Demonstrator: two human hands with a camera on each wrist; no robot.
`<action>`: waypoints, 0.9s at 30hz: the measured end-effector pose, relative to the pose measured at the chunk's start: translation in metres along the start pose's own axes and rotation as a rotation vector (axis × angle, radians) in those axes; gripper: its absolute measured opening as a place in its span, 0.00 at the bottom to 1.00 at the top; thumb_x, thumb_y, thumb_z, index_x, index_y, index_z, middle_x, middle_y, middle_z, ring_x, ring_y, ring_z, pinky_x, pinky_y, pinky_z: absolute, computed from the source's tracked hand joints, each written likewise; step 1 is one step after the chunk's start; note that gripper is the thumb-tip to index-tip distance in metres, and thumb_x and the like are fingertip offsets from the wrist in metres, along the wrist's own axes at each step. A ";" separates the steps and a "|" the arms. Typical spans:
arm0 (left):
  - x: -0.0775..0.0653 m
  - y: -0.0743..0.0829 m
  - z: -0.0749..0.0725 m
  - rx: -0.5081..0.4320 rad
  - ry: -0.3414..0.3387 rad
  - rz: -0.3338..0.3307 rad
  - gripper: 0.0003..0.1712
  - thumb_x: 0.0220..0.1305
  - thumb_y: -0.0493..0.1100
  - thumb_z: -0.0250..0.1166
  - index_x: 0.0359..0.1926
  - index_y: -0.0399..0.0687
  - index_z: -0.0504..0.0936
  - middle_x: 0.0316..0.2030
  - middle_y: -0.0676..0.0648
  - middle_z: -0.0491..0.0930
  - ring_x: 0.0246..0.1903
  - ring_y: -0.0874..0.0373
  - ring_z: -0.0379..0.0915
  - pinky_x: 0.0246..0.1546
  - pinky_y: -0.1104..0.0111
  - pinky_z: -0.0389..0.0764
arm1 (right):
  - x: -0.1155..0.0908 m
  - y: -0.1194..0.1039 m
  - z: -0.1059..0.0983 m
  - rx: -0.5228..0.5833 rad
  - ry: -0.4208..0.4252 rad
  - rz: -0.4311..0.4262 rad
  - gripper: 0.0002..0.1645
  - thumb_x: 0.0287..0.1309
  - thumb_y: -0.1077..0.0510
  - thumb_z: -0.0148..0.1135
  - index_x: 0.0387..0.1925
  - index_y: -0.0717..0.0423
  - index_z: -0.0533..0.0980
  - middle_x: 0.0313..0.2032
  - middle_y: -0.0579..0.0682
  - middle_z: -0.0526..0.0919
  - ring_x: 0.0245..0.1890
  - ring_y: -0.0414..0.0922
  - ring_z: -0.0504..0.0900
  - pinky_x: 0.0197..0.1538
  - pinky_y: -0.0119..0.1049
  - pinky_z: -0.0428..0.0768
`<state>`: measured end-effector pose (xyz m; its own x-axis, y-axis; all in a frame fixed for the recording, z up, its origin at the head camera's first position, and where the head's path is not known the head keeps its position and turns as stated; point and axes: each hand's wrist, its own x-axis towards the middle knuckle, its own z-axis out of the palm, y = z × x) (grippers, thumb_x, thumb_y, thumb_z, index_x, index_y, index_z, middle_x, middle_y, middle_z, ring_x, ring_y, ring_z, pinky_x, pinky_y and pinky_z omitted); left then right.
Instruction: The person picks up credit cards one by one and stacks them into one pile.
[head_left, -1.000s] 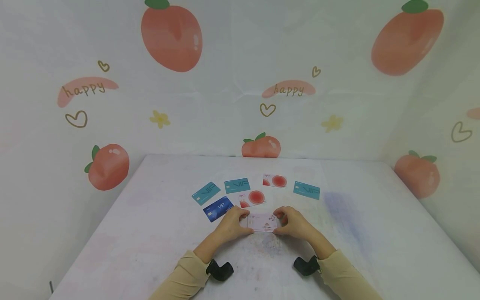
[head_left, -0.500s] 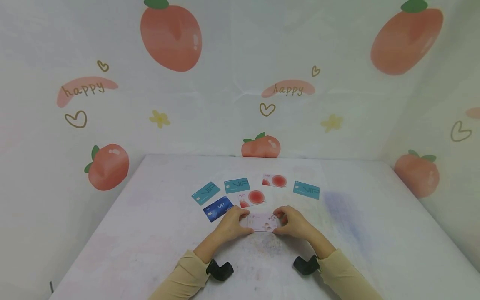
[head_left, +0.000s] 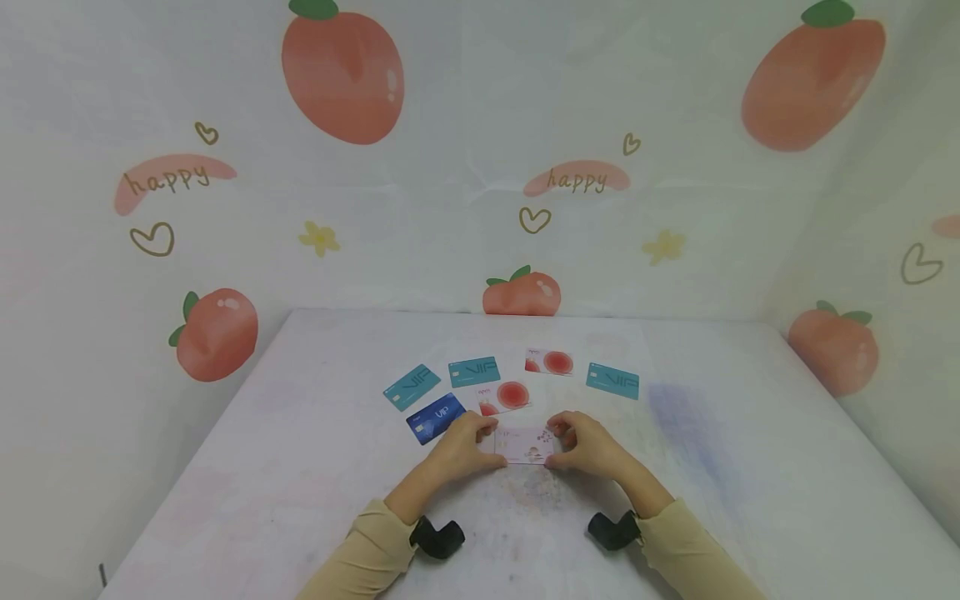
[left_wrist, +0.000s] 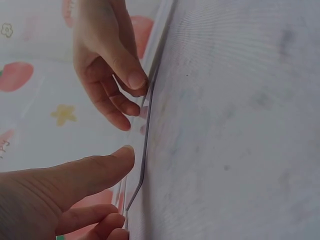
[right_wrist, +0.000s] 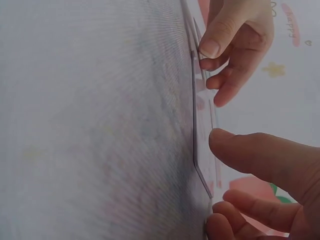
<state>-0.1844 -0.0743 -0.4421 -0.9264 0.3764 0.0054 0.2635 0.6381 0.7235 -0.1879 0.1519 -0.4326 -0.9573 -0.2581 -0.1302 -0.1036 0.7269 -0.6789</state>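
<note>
A pale pink card (head_left: 523, 446) with a flower print lies low at the table's near middle, between both hands. The left hand (head_left: 467, 446) holds its left end, thumb by the near corner and fingertips by the far one. At the opposite end the right hand (head_left: 588, 444) grips it likewise. In the left wrist view the card's thin dark edge (left_wrist: 149, 120) runs between the hands, seen almost edge-on. The right wrist view shows that card edge (right_wrist: 194, 110) too. How firmly the thumbs press is hard to tell.
Beyond the hands lie a blue VIP card (head_left: 435, 417), two red-and-white cards, one nearer (head_left: 504, 398) and one farther (head_left: 549, 362), and three teal cards: left (head_left: 412, 387), middle (head_left: 474, 371) and right (head_left: 613, 381). A peach-printed cloth (head_left: 450, 208) hangs behind the white table (head_left: 225, 500).
</note>
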 end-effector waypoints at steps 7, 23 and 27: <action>0.002 0.000 -0.004 -0.016 -0.003 0.008 0.33 0.47 0.43 0.73 0.55 0.33 0.75 0.37 0.45 0.74 0.36 0.57 0.66 0.33 0.75 0.69 | 0.001 0.002 -0.004 0.008 0.013 -0.011 0.29 0.41 0.58 0.74 0.47 0.58 0.75 0.39 0.51 0.79 0.36 0.43 0.74 0.43 0.38 0.79; 0.012 0.014 -0.016 -0.035 -0.003 0.001 0.31 0.51 0.43 0.71 0.56 0.37 0.75 0.45 0.40 0.76 0.42 0.52 0.69 0.41 0.66 0.75 | 0.003 0.009 -0.022 0.034 0.055 -0.054 0.23 0.50 0.57 0.68 0.48 0.62 0.75 0.39 0.55 0.80 0.36 0.44 0.77 0.40 0.37 0.80; 0.016 0.019 -0.018 -0.047 -0.013 -0.025 0.30 0.52 0.44 0.70 0.57 0.38 0.74 0.45 0.40 0.75 0.43 0.51 0.69 0.42 0.65 0.76 | 0.004 0.011 -0.028 0.032 0.063 -0.039 0.23 0.51 0.56 0.66 0.49 0.61 0.74 0.40 0.55 0.80 0.37 0.44 0.77 0.40 0.37 0.80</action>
<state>-0.1989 -0.0683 -0.4165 -0.9288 0.3699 -0.0220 0.2272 0.6156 0.7546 -0.2004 0.1764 -0.4199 -0.9678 -0.2447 -0.0587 -0.1333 0.6964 -0.7052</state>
